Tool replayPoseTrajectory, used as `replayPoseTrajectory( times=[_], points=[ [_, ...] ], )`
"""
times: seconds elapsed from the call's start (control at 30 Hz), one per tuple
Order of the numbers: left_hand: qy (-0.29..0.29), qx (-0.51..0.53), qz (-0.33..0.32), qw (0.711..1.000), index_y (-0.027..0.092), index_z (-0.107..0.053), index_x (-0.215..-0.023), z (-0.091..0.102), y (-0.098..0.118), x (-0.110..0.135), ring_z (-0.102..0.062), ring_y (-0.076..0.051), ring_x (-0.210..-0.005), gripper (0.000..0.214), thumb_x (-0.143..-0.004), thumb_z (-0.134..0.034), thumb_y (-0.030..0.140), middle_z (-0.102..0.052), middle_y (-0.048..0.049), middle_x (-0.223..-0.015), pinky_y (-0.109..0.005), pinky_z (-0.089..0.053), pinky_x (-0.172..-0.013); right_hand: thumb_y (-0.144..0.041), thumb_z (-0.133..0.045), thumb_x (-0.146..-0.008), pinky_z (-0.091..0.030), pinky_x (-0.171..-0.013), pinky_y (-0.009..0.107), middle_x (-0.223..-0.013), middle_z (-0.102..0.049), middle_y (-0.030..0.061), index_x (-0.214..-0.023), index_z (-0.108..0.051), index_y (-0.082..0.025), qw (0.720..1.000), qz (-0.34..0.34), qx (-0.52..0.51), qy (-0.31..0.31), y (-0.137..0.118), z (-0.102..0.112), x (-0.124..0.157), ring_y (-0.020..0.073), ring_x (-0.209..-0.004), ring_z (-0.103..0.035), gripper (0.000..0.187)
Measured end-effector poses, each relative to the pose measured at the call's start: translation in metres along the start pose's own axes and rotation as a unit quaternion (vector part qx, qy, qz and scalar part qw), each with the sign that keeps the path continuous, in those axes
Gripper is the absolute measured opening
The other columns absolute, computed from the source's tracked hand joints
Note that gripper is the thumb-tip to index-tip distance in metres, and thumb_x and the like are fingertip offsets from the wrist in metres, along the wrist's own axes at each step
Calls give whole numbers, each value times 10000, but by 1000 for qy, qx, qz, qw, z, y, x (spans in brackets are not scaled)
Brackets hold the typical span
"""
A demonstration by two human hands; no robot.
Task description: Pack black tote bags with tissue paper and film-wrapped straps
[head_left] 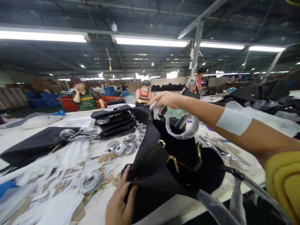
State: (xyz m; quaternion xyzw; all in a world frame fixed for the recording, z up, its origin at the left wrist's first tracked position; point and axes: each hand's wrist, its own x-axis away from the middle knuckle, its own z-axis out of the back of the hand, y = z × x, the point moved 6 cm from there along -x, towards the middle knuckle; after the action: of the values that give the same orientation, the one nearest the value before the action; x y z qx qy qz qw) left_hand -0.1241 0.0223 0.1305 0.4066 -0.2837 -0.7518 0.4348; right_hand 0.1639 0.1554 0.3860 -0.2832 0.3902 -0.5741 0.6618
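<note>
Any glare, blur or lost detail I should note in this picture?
Head view: the tube lights are blown out white beneath a dim ceiling; inside the black bag, detail sinks into near-black; white paper at lower left looks soft.

- This is a big factory or workshop where people work on bags.
- Long bright lights (152,42) hang in rows under a high, dark roof (58,15) with metal beams (202,19).
- The long white table (100,193) has a pile of black bags (114,123) on it.
- Lots of wrapped rings (91,182) and brown tags with string (110,158) lie there too.
- A person in a green apron (87,102) and a person in a pink top (143,94) are across the table.
- Blue boxes (49,98) and a red tub (66,103) are further back.
</note>
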Motion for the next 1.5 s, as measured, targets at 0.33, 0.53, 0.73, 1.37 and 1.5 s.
replayPoseTrajectory(
  times=[0.33, 0.53, 0.73, 1.37, 1.5],
  points=[
    [-115, 181, 319, 923, 171, -747, -997, 7, -64, -32, -670, -348, -1028, 589, -730, -657, 688, -762, -75, -961, -503, -454, -1025, -514, -603, -926, -540, -950, 408, -1341, -608, 116, -1294, -578, -238, 991, -107, -75, -18, 104, 5, 14, 246, -1138, -633, 461],
    [-126, 237, 349, 898, 161, -754, -895, -7, -84, -39, -692, -281, -937, 524, -718, -699, 651, -760, -72, -930, -414, -483, -988, -646, -480, -918, -496, -997, 492, -1227, -668, 169, -1203, -661, -178, 973, -198, -107, -54, 215, -6, 150, 316, -1145, -633, 576],
    [-120, 257, 374, 883, 169, -752, -915, -19, -81, -44, -698, -270, -945, 454, -756, -689, 590, -752, -88, -1026, -396, -545, -907, -712, -341, -923, -337, -1127, 522, -1345, -607, 103, -1289, -638, -250, 982, -130, -128, -43, 249, -73, 243, 324, -1322, -480, 660],
    [-117, -3, 211, 970, 158, -701, -996, -27, -83, 7, -691, -333, -937, 506, -825, -569, 615, -753, -88, -948, -428, -549, -870, -618, -579, -839, -498, -1012, 543, -1185, -705, 65, -1207, -675, -266, 974, -211, -35, 70, 280, -78, 288, 378, -1128, -630, 518],
    [-48, -94, 149, 983, 207, -583, -1286, 8, -65, -25, -653, -308, -1082, 554, -870, -529, 569, -673, -104, -1230, -430, -517, -942, -595, -575, -845, -378, -1110, 597, -1487, -460, 48, -1465, -411, -355, 972, -112, 137, 156, 242, -48, 272, 364, -1340, -448, 685]
  ],
)
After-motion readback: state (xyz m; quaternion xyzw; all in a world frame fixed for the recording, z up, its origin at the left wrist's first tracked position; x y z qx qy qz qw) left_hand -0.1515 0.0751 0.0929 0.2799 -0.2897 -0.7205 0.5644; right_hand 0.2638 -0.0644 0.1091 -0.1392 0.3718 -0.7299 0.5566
